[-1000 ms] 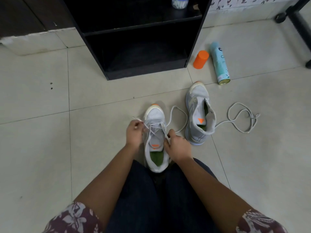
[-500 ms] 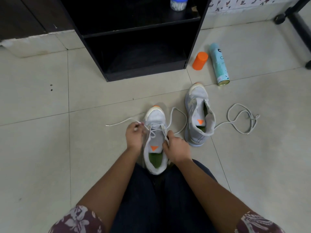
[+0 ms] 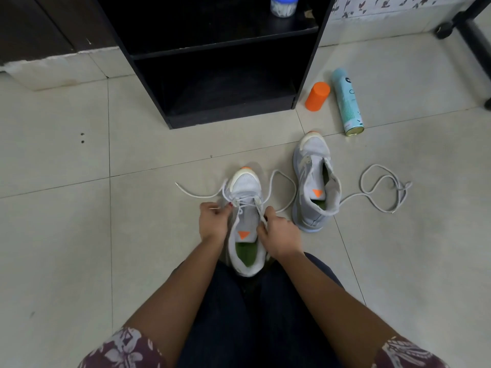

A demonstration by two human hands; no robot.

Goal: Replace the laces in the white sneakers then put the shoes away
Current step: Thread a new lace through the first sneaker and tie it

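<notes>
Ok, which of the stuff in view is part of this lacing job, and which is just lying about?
Job:
near sneaker
lace, pinched by left hand and right hand
far sneaker
loose lace beside it
shelf, probably where the shoes go

Lying about:
orange cap
spray can
jar on the shelf
</notes>
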